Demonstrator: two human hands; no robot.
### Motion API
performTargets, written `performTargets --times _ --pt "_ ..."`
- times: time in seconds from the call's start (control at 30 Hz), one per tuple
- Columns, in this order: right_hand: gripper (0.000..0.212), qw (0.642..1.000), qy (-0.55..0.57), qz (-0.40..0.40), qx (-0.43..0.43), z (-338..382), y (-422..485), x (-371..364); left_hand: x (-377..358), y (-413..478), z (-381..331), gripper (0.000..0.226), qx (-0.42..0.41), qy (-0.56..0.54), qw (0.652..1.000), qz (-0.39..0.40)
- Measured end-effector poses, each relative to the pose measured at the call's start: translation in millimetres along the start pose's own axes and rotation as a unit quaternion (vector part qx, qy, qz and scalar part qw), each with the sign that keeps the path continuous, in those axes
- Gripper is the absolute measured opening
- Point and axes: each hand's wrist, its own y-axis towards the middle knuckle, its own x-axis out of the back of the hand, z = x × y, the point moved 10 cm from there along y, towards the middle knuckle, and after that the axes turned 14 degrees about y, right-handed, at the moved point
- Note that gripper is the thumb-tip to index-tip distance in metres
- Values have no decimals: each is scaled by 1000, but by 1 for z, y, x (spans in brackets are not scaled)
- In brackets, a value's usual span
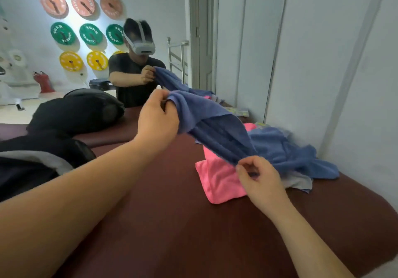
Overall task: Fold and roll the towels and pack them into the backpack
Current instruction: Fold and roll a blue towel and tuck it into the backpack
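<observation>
Hands both pinch one blue towel (217, 131), lifted over my desk (172, 224): left hand (158, 118) raised, right hand (258, 178) lower. One pink towel (217, 181) lies beneath, two black backpacks (77, 109) sit left.

A blue towel (217, 131) stretches bunched between my hands, off the table. Under it lies a folded pink towel (219, 181), beside a rumpled blue and grey heap (301, 163). The black backpack (32, 161) sits at my left.

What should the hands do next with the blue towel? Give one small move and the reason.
Probably pull the hands apart and lay the blue towel flat on the maroon table. The left hand and right hand each pinch an edge, but the cloth hangs bunched between them over the pink towel.
</observation>
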Motion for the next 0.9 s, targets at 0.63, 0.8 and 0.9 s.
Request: performTargets --times 0.63,0.8,0.9 --pt "11 991 97 93 13 88 -52 -83 19 -127 39 38 -16 71 906 417" --pt "19 981 178 -70 -41 83 -44 -47 32 -120 57 16 -126 333 869 344" --pt "23 950 284 -123 -50 88 -37 -27 57 -92 72 19 -75 341 901 256"
